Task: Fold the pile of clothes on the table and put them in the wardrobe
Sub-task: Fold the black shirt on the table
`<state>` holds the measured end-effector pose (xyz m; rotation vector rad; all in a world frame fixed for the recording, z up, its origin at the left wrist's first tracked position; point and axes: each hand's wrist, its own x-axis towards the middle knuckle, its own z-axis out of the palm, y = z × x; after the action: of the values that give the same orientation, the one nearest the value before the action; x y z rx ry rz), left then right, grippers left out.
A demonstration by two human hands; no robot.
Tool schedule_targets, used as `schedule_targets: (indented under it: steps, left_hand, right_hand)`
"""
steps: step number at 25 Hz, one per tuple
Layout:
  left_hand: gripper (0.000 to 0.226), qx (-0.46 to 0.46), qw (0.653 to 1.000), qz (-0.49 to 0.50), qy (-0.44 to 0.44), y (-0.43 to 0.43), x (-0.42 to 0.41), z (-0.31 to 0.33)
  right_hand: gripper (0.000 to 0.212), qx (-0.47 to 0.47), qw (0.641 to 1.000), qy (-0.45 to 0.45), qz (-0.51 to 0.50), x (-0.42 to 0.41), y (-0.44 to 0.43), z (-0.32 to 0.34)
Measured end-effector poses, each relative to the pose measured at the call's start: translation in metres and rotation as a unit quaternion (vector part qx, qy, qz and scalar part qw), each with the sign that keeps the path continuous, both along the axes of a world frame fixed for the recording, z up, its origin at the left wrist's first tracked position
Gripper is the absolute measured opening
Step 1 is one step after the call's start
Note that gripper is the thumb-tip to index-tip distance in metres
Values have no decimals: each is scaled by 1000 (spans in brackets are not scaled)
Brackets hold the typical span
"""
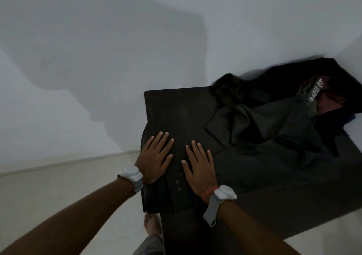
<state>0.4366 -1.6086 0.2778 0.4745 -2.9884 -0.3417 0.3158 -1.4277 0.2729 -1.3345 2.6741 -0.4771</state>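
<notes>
A dark button-up garment (254,153) lies spread over the dark table (176,106), its buttoned edge near the front left corner. My left hand (154,157) lies flat on the cloth at the table's left edge, fingers straight. My right hand (199,164) presses flat beside it, fingers spread. At the back right a pile of clothes (293,90) is heaped against the wall: black cloth, an olive piece (227,90), a grey band with white lettering (311,96) and some reddish fabric (329,102).
White walls meet in a corner behind the pile. A pale floor (58,192) runs along the table's left side. My bare foot (151,224) stands on the floor by the table's front left corner. Both wrists wear white bands.
</notes>
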Motion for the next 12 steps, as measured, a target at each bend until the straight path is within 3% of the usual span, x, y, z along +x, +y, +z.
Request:
schedule_targets:
  steps: [7,12]
  left_hand:
    - [59,-7,999,41,-4,6,-20,8]
    - [60,1,999,49,7,32,-58,14]
  right_hand:
    - [52,-69,995,4,-73,-73,29,20]
    - [82,-135,980,-13,-144,-151,51,49]
